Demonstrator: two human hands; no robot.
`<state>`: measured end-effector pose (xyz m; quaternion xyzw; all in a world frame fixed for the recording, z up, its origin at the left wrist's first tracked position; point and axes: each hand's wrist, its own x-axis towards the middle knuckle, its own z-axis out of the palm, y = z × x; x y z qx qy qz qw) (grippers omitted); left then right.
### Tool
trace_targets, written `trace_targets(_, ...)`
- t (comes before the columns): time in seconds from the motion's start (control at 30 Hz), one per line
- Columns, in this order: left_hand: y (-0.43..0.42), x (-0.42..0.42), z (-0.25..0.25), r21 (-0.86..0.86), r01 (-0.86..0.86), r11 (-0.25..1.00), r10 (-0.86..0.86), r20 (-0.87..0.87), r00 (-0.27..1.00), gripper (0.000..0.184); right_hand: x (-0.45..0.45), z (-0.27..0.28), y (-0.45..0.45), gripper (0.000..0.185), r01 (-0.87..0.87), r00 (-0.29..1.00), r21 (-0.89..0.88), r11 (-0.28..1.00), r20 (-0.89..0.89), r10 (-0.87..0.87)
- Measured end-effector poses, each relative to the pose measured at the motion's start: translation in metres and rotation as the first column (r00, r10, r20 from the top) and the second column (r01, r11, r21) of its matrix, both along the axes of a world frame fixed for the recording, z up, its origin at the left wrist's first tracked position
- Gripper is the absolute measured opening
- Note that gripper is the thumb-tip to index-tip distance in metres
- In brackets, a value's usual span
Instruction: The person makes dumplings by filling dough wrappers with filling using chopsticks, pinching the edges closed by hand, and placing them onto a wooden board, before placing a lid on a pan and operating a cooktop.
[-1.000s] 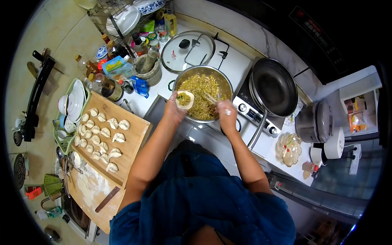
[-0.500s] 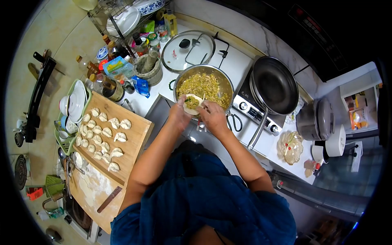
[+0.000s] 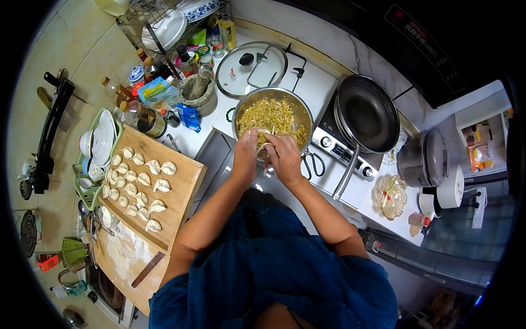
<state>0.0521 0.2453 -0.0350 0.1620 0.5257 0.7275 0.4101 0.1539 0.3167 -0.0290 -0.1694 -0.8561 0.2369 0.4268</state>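
Observation:
Both of my hands meet over the near rim of a metal bowl [image 3: 307,109] of chopped yellow-green filling [image 3: 271,115]. My left hand [image 3: 246,151] is closed on one side of a folded dough wrapper [image 3: 263,133]. On its other side, the fingers of my right hand [image 3: 284,156] pinch the dough, and a thin stick shows beside them. The fingers hide most of the wrapper and whatever it encloses. At the left, several shaped dumplings [image 3: 143,179] sit in rows on a wooden board [image 3: 183,181].
Beyond the bowl lies a glass lid [image 3: 235,66]. A frying pan [image 3: 367,115] rests on the cooker at the right, near black-handled scissors [image 3: 313,166]. Bottles [image 3: 145,118] and a stone mortar [image 3: 200,98] stand at the back left. A floured board [image 3: 129,257] is at the lower left.
My right hand has moved from the filling to the wrapper at my left hand. The wrapper, open and flat before with filling on it, is now folded between my fingers.

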Motion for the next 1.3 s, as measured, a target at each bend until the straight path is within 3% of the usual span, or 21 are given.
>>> trace_targets(0.13, -0.002, -0.001, -0.001, -0.006, -0.022, 1.0, 0.02, -0.276, 0.961, 0.031, -0.003, 0.002, -0.001, 0.013, 0.011, 1.0, 0.042, 0.999, -0.005, -0.01)
trace_targets(0.33, -0.008, -0.007, 0.001, -0.024, 0.028, 0.999, -0.036, -0.466, 0.884, 0.033, -0.005, 0.018, -0.004, 0.009, 0.052, 0.986, -0.235, 0.971, 0.164, -0.013)
trace_targets(0.43, -0.01, -0.01, -0.007, 0.001, 0.086, 0.996, -0.077, -0.413, 0.907, 0.042, -0.005, 0.02, -0.004, 0.011, 0.078, 0.985, -0.379, 0.922, 0.174, -0.012)
trace_targets(0.53, -0.01, -0.01, -0.005, 0.021, 0.101, 0.995, -0.092, -0.267, 0.959, 0.052, -0.007, 0.019, -0.004, 0.011, 0.087, 0.99, -0.393, 0.915, 0.133, -0.037)
trace_targets(0.63, -0.01, -0.012, -0.002, -0.013, 0.108, 0.994, -0.108, -0.237, 0.966, 0.057, -0.009, 0.026, -0.009, 0.01, 0.124, 0.991, -0.408, 0.905, 0.091, -0.094)
trace_targets(0.73, -0.012, -0.011, 0.007, 0.038, 0.148, 0.988, -0.138, -0.192, 0.972, 0.057, -0.01, 0.032, -0.008, 0.014, 0.087, 0.995, -0.378, 0.922, 0.08, -0.061)
trace_targets(0.83, -0.009, -0.011, 0.0, 0.029, 0.073, 0.997, -0.062, -0.27, 0.961, 0.059, -0.009, 0.029, -0.005, 0.016, 0.037, 0.996, -0.298, 0.954, 0.09, -0.01)
trace_targets(0.93, -0.01, -0.019, -0.008, 0.002, 0.122, 0.992, -0.115, -0.322, 0.94, 0.048, -0.009, 0.034, -0.005, 0.011, 0.047, 0.996, -0.304, 0.951, 0.085, -0.022)
trace_targets(1.03, -0.015, -0.012, 0.021, -0.077, 0.166, 0.983, -0.183, -0.406, 0.895, 0.039, -0.004, 0.031, 0.003, 0.012, 0.079, 0.993, -0.11, 0.991, 0.1, -0.068)
trace_targets(1.13, -0.019, -0.012, 0.015, 0.124, 0.281, 0.952, -0.258, -0.174, 0.95, 0.036, -0.002, 0.03, 0.004, 0.018, 0.084, 0.995, -0.105, 0.991, 0.063, -0.078)
trace_targets(1.23, -0.02, -0.017, 0.011, 0.056, 0.243, 0.968, -0.225, -0.224, 0.948, 0.037, 0.0, 0.034, 0.005, 0.024, 0.037, 0.997, -0.094, 0.995, 0.065, -0.031)
trace_targets(1.3, -0.02, -0.018, 0.015, 0.08, 0.21, 0.974, -0.201, -0.106, 0.974, 0.036, 0.0, 0.038, 0.001, 0.025, 0.107, 0.994, -0.163, 0.981, 0.034, -0.102)
